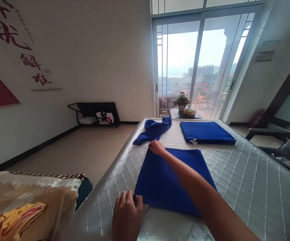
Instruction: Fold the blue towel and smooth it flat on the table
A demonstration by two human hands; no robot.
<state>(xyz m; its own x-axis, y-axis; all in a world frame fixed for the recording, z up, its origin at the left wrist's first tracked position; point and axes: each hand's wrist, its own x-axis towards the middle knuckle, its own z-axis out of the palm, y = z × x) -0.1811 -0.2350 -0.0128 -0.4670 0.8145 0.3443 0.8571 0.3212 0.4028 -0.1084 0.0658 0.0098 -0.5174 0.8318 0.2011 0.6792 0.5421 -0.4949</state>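
Note:
A square of blue cloth (170, 180) lies flat on the silvery quilted surface (237, 177) in front of me. At its far left corner, my right hand (157, 147) is closed with the edge pinched in the fingers, and the right forearm crosses over the cloth. My left hand (128, 212) is closed at the near left corner, thumb and fingers on the cloth's edge. A small white label (145, 207) sticks out beside the left thumb. Beyond the right hand rests a crumpled blue cloth (153, 130).
A neat stack of blue cloths (207, 132) with white tags lies at the far right. Behind the quilted surface stands a small dark table (182, 114) with a potted plant (181, 101). A black armchair (285, 144) is on the right; bedding (34, 190) is at the lower left.

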